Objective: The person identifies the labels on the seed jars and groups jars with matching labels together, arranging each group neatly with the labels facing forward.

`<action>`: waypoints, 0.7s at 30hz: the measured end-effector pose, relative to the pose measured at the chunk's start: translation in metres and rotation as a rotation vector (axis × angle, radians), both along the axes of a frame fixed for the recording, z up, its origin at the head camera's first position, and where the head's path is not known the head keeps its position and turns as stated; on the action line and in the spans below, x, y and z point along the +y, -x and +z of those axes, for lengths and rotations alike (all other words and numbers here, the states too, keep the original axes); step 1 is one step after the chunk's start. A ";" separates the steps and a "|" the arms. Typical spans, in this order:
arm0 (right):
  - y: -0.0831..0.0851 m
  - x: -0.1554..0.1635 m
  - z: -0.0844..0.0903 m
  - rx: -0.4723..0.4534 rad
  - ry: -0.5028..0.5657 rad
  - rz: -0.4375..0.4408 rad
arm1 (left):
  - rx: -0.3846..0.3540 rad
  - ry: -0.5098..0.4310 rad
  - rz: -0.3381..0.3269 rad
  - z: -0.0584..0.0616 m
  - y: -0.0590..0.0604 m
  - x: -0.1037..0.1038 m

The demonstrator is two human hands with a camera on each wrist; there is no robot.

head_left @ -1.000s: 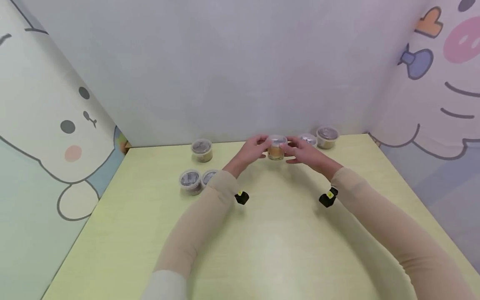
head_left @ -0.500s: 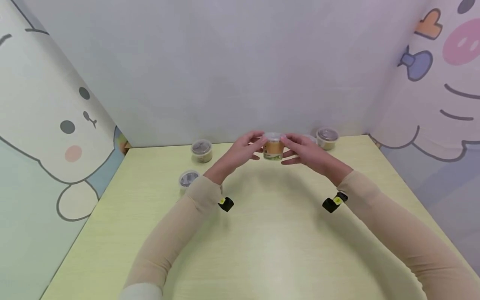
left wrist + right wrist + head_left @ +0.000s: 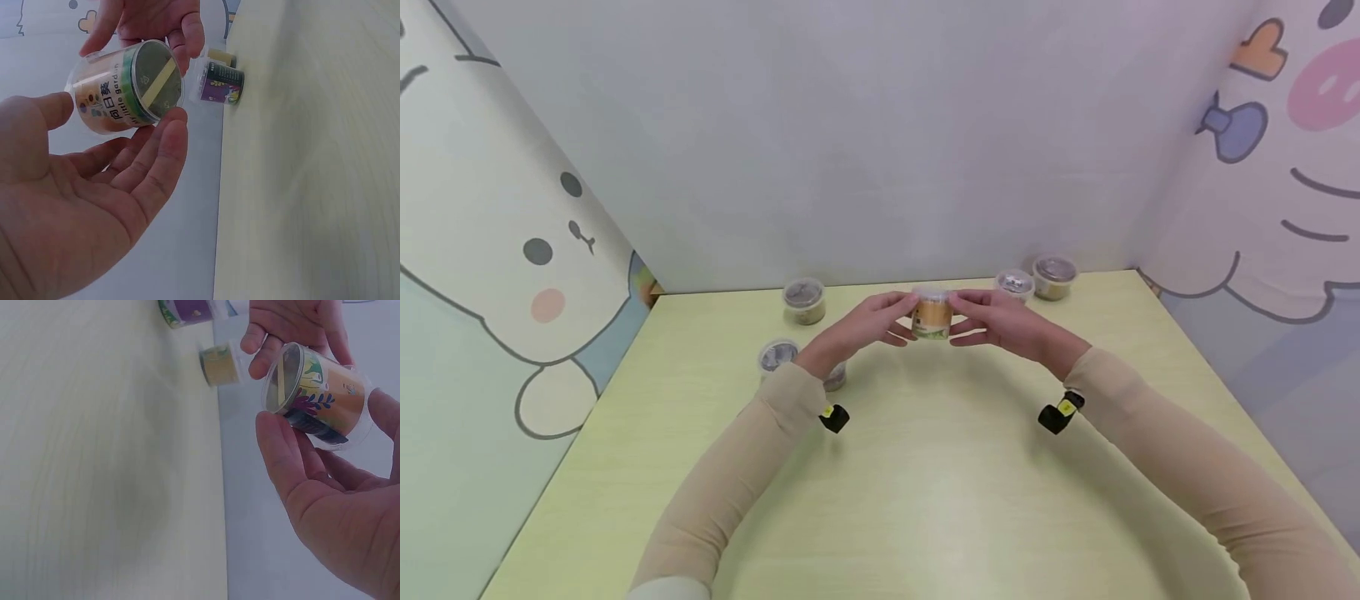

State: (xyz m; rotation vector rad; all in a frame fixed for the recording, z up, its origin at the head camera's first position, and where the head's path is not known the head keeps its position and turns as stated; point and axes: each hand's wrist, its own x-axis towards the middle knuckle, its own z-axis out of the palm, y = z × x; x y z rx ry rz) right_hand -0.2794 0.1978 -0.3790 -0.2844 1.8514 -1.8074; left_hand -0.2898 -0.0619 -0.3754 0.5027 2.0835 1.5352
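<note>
A small clear lidded cup (image 3: 932,314) with an orange label hangs above the far middle of the pale yellow table (image 3: 940,492). My left hand (image 3: 883,323) pinches its left side between thumb and fingers. My right hand (image 3: 992,322) pinches its right side the same way. In the left wrist view the cup (image 3: 125,90) lies tilted, its green base toward the camera, with my left fingertips (image 3: 174,125) on its rim. The right wrist view shows the cup (image 3: 319,394) between my right fingers (image 3: 275,444) and thumb.
Several similar lidded cups stand on the table: one at the back left (image 3: 804,300), two near my left wrist (image 3: 778,356) (image 3: 836,377), two at the back right (image 3: 1015,283) (image 3: 1055,276). Cartoon-printed walls enclose the table on three sides.
Both hands have brought the orange-labelled cup up from the back of the table, toward me and slightly left. The cup behind it at the back right now shows fully.
</note>
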 end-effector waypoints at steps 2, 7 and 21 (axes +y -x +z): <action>0.000 -0.001 -0.004 0.000 -0.001 -0.003 | -0.001 0.007 -0.005 -0.002 -0.001 -0.002; 0.001 -0.006 -0.010 0.004 -0.012 -0.007 | -0.022 0.000 0.001 -0.008 -0.002 -0.006; 0.002 -0.010 -0.009 0.050 -0.083 -0.021 | -0.034 -0.050 0.008 -0.014 -0.003 -0.010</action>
